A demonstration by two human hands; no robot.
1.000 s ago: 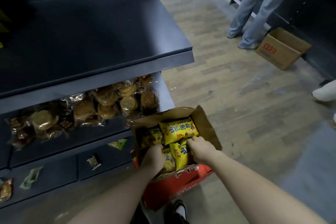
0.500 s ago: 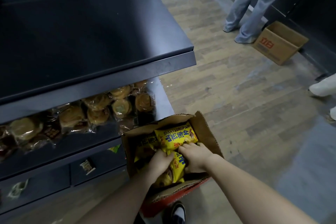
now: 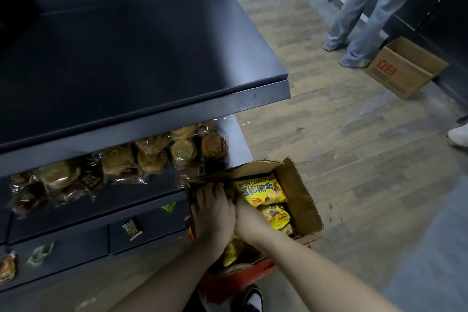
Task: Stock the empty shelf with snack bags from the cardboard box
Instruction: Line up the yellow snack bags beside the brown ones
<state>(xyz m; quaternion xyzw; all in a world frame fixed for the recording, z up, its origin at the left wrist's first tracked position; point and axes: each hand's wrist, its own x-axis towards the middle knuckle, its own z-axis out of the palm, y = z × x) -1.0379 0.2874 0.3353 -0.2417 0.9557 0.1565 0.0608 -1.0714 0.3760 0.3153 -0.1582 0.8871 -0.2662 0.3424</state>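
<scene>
Head view: "SHANYAOBOPIAN" snack bag (image 3: 260, 191).

Worn wood-plank flooring (image 3: 316, 114) runs across the aisle in dim light. Dark metal racking (image 3: 445, 2) lines the far right side, where a person in pale jeans (image 3: 367, 12) stands beside a second carton (image 3: 405, 68).

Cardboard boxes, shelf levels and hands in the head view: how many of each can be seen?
Cardboard boxes: 2, the open box holding yellow snack bags and a second box on the floor.
Shelf levels: 3, with the top shelf bare.
Hands: 2, left hand and right hand, both in the open box.
Total: 7
</scene>
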